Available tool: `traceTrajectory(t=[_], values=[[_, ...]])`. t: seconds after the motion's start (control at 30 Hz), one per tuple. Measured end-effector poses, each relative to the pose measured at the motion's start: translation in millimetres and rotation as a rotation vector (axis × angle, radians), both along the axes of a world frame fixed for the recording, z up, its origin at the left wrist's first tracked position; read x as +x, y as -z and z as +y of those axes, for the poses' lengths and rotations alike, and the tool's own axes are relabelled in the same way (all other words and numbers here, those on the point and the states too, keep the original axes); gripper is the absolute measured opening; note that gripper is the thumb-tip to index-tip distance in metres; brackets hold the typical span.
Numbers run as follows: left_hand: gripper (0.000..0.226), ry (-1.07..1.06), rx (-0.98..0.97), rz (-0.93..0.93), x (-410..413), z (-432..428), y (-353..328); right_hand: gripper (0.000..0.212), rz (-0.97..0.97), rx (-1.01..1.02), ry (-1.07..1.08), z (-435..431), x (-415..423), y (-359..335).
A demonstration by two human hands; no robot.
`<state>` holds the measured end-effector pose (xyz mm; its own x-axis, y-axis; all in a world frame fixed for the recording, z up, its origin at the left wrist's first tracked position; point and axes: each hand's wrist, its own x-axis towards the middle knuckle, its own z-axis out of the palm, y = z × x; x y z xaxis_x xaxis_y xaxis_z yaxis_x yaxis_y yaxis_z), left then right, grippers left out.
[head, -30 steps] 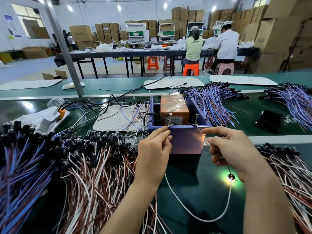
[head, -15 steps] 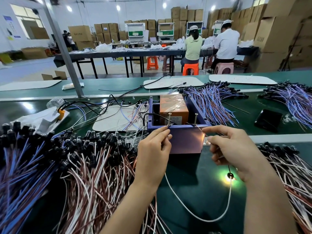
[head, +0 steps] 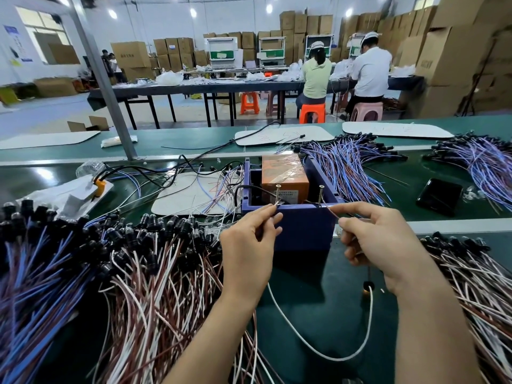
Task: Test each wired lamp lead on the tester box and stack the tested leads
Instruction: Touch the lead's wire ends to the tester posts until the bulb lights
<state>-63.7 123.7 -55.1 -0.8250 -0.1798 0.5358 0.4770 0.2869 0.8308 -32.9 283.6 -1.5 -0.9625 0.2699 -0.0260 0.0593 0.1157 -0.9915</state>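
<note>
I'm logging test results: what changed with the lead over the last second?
The lamp below the right hand went dark; earlier it glowed green. The left hand and right hand still pinch the wire ends of the lead at the tester box screws.

Lead [head: 370,309]: gripped stretches stay hidden from us.
Label [head: 285,193]: too small for us to read.
Left pile [head: 41,300]: edge cuts it.

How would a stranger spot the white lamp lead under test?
Find the purple plastic tester box. The left hand and right hand pinch wire ends at its screws. Between them one white lamp lead loops alone over green belt, unlike the piled bundles.
</note>
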Motion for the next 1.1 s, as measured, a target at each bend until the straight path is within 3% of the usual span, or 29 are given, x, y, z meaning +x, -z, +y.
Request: traceTrajectory(t=[0.47,1.1], values=[[0.022,-0.027,0.186,-0.086,-2.7,-3.4,0.4,0.027,0.003,0.018,0.005,2.7,0.2,-0.4],[0.028,0.113,0.204,-0.134,0.5,-2.7,-8.1,0.02,-0.017,0.031,0.03,3.7,5.4,-2.8]])
